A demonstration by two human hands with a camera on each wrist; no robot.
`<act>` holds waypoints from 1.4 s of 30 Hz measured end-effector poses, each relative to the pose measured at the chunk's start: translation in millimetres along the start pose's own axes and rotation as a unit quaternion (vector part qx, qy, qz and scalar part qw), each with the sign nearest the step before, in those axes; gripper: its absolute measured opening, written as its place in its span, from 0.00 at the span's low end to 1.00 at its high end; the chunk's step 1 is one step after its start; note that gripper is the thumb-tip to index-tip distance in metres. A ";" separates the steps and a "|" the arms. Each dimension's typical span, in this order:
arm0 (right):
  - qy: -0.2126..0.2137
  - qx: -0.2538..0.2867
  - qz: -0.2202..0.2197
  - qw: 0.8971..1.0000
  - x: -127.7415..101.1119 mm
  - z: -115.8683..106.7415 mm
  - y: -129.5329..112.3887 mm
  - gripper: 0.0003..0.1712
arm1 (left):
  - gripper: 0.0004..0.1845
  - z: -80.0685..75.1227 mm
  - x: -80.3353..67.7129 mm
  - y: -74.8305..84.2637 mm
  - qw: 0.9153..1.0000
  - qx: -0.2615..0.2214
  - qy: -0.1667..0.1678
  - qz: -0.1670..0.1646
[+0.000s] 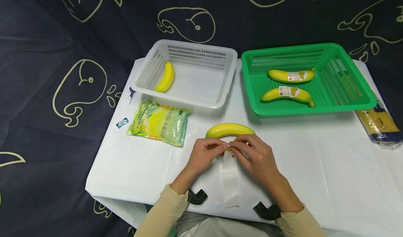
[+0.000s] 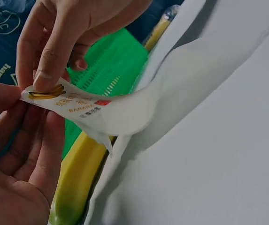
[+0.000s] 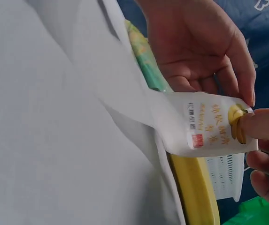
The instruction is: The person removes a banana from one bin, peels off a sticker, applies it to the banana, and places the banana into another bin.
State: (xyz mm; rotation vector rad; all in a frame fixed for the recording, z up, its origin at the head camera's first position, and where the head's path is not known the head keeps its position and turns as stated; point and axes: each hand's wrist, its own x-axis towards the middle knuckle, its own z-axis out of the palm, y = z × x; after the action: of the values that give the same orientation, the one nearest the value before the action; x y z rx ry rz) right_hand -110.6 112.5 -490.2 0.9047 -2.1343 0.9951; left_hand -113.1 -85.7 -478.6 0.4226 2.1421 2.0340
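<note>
A white backing strip [image 1: 231, 184] lies toward me on the table, its upper end lifted and carrying a printed banana sticker [image 3: 214, 123]. My left hand [image 1: 203, 155] pinches the sticker's end at one corner. Thumb and fingers of my right hand [image 1: 256, 156] grip the same end, the thumb over the banana picture in the right wrist view. The fingertips of both hands meet there. Just beyond them lies a yellow banana [image 1: 230, 128], with no sticker on its visible side; my right hand partly covers its right end.
A white basket [image 1: 231, 65] at the back holds one banana [image 1: 167, 78]. Two stickered bananas [image 1: 291, 76] lie in a green basket [image 1: 355, 72]. A yellow-green packet [image 1: 160, 121] and a small blue wrapper [image 1: 122, 122] are at left, a yellow pack [image 1: 379, 123] at right.
</note>
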 end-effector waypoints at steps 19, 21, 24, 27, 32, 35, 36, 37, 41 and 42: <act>0.041 0.071 0.115 0.990 12.7 -8.9 -15.6 0.14 | 0.07 0.7 2.3 -11.9 0.995 -0.077 0.039 -0.040; 0.019 0.104 0.199 0.974 15.6 -13.5 -20.8 0.14 | 0.06 1.0 0.7 -5.2 0.996 -0.074 0.048 -0.018; -0.030 0.136 0.296 0.945 13.7 -15.7 -20.9 0.10 | 0.06 1.3 -1.6 5.9 0.996 -0.074 0.052 0.015; -0.073 0.156 0.351 0.920 6.8 -13.0 -14.5 0.06 | 0.06 1.5 -2.7 13.0 0.996 -0.067 0.056 0.025; -0.086 0.185 0.357 0.912 0.2 -9.3 -8.1 0.04 | 0.06 2.2 -3.7 15.0 0.996 -0.063 0.049 0.032; -0.074 0.193 0.339 0.918 -0.7 -7.8 -7.7 0.05 | 0.07 3.4 -3.9 14.8 0.996 -0.047 0.035 0.061; -0.072 0.191 0.334 0.920 -0.9 -7.4 -7.9 0.05 | 0.08 4.0 -3.6 14.6 0.996 -0.036 0.033 0.077; -0.071 0.190 0.330 0.922 -1.3 -6.8 -7.8 0.05 | 0.08 4.7 -3.2 14.8 0.995 -0.022 0.035 0.093; -0.071 0.172 0.322 0.928 -2.4 -4.5 -8.6 0.05 | 0.04 7.7 -2.3 15.8 0.989 0.023 0.057 0.138; -0.071 0.166 0.320 0.930 -2.4 -4.0 -8.8 0.05 | 0.03 8.3 -2.2 15.9 0.987 0.036 0.063 0.146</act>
State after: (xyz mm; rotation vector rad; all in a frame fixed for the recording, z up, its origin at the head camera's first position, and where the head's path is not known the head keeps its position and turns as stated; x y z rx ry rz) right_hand -101.3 112.3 -486.4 0.4178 -2.4919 1.6948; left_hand -107.0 -77.9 -463.6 0.6719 2.3537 2.1910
